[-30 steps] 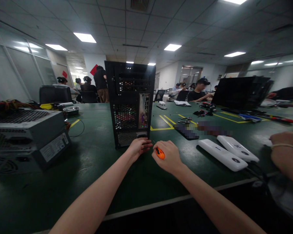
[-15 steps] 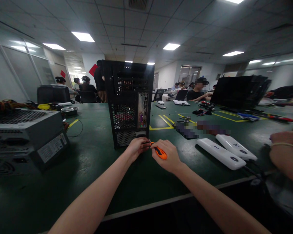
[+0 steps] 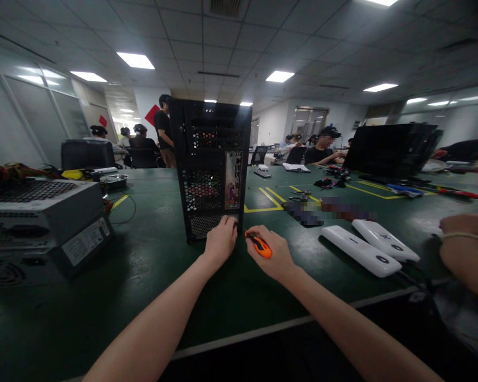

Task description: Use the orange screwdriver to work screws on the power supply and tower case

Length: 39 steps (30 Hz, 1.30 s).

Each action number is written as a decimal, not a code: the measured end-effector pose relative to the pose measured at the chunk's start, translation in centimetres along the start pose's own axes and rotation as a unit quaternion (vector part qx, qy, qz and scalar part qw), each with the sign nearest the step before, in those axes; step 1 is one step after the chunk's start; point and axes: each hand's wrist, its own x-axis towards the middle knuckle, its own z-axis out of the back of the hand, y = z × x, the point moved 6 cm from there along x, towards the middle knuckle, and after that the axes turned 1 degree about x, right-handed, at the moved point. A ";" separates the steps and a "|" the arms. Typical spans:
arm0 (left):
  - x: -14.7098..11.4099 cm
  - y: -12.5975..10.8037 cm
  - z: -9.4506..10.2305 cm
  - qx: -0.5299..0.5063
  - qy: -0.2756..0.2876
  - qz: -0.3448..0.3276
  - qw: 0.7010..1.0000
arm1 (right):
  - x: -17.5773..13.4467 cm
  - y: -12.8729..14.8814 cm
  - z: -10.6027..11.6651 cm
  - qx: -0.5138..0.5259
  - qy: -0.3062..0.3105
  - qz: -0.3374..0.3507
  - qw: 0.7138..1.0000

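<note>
A black computer case (image 3: pixel 207 159) stands upright with its perforated back and port panel facing me. My left hand (image 3: pixel 221 239) is against the lower right of that back, over part of the bottom mesh. Its fingers are bent and close together; whatever they may hold is hidden. Just to the right, my right hand (image 3: pixel 273 252) is closed around an orange and black screwdriver (image 3: pixel 263 248). The tool's tip end points left, towards the case's lower right edge. I cannot make out whether it touches a screw.
Grey power supply units (image 3: pixel 71 217) are stacked at left, near a metal bowl (image 3: pixel 114 181). White power strips (image 3: pixel 360 250) lie at right, close to another person's arm (image 3: pixel 468 254). Another black case (image 3: pixel 390 151) stands at the far right. The green table's front edge (image 3: pixel 242 339) runs below my forearms.
My left hand has moved up from beside the screwdriver tip onto the case's lower back. My right hand and screwdriver have barely shifted. A standing person behind the case has turned.
</note>
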 end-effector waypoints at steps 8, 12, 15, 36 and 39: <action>1.2 -1.0 0.1 0.142 0.024 -0.084 0.986 | 0.0 0.7 0.0 -0.027 0.041 0.059 0.997; 1.3 -0.8 0.1 0.137 0.006 -0.118 0.984 | 0.1 0.5 0.0 -0.010 0.043 0.045 0.998; 0.9 -0.6 0.1 0.170 0.004 -0.117 0.978 | 0.1 -0.1 0.1 0.016 0.022 -0.003 1.000; -0.3 2.3 -2.8 -0.340 0.094 0.282 0.892 | -0.2 -0.5 0.2 0.001 -0.005 0.010 1.000; -0.4 2.4 -2.7 -0.369 0.086 0.296 0.877 | -0.1 -0.4 0.2 -0.002 -0.002 0.010 1.000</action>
